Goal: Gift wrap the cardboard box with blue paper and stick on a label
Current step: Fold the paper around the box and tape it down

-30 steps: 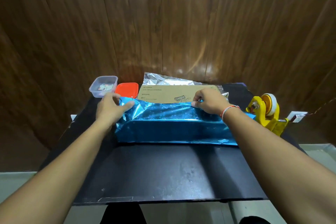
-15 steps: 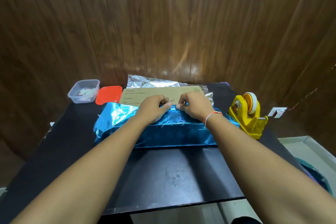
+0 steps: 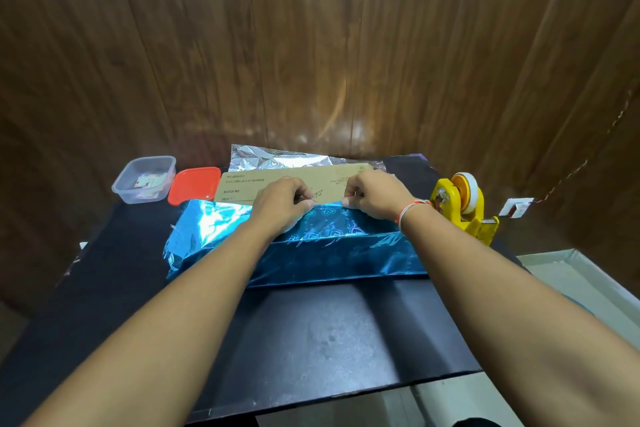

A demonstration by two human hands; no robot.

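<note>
Head view: long cardboard box (image 3: 277, 184) lies flat on the black table (image 3: 311, 333), long axis running left to right across the frame, parallel to the table's near edge. Printed brown top face up, text reading upright from the person's side. Blue paper (image 3: 329, 253) covers the near side wall and the near strip of the top; its far edge stops partway across the top, so the far part of the cardboard is bare. Silver inner side of the paper (image 3: 277, 159) sticks out behind the box toward the wood wall. At the left end the blue paper bulges loose past the box.

Left hand (image 3: 282, 204) sits on the top near the middle, fingers curled, pinching the paper edge against the cardboard. Right hand (image 3: 374, 199) is just beside it to the right, fingers curled, also pinching the same edge; a thread band is on that wrist. Hands are close but not touching.

Clear plastic tub (image 3: 143, 178) with small bits inside is far left, red lid (image 3: 194, 184) just beside it, touching the box's left far corner area. Yellow tape dispenser (image 3: 464, 211) stands right of the box.
</note>
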